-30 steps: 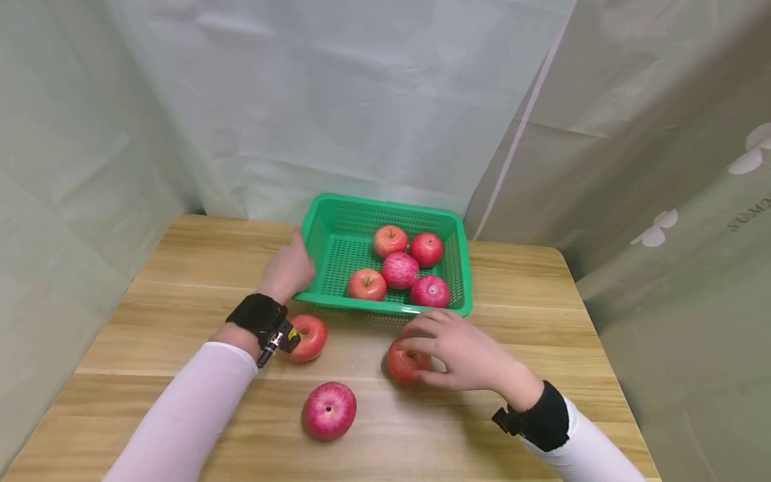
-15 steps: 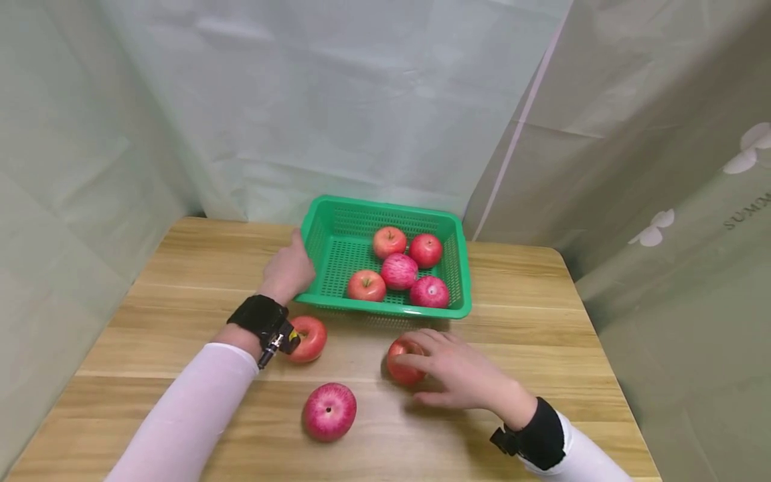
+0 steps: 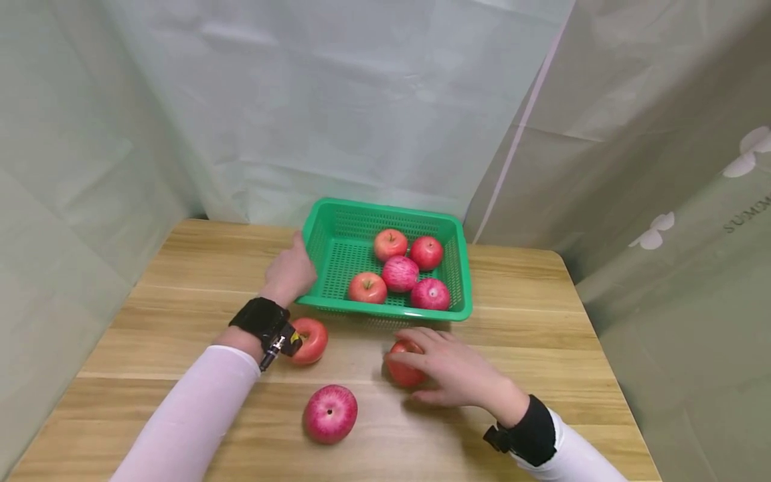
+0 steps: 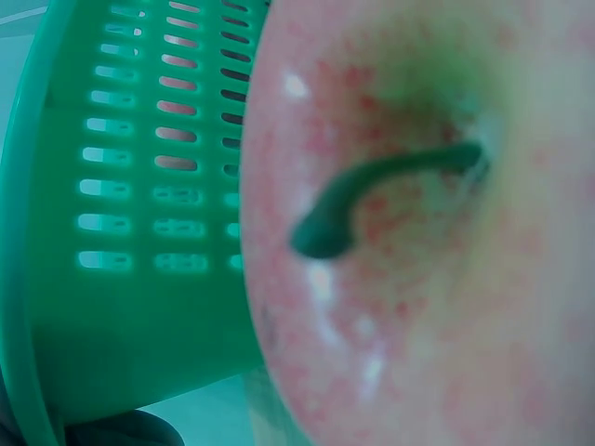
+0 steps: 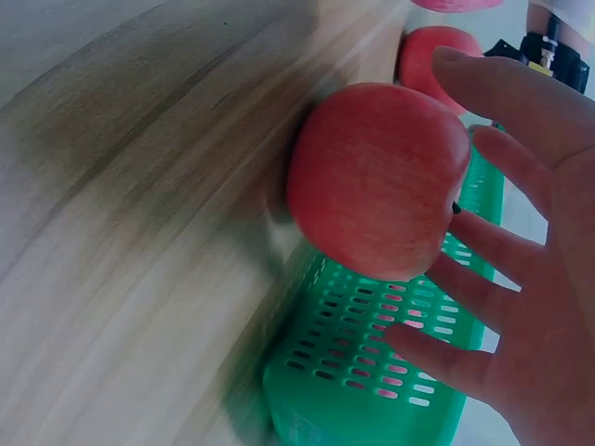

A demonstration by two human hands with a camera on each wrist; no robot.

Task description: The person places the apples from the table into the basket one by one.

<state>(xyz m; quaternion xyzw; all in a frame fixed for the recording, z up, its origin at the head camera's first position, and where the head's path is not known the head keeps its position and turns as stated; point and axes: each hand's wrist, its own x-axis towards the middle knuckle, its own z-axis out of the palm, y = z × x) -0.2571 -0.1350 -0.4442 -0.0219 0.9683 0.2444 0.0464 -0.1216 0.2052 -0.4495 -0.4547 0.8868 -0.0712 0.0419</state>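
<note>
My left hand (image 3: 291, 271) grips the left rim of a green plastic basket (image 3: 337, 304). Inside it lie several red and pink apples, gathered toward the right and front. A red apple (image 3: 405, 375) rests on the table in front of the basket. Around it, my right hand (image 3: 454, 368) is spread, fingers over the top and thumb on the near side. In the right wrist view, the fingers (image 5: 442, 358) are loosely extended along the stem side of that apple. Another red apple (image 3: 313, 343) sits close beside my left wrist, filling much of the left wrist view.
A darker pink striped apple (image 3: 330, 415) lies nearer to me on the wooden table (image 3: 524, 301). Pale cloth sheets (image 3: 385, 120) hang behind the table and along both sides. The basket stands near the table's back edge.
My right hand has drawn slightly back toward me and its fingers have loosened around the apple. The left hand, basket and other apples stay in place.
</note>
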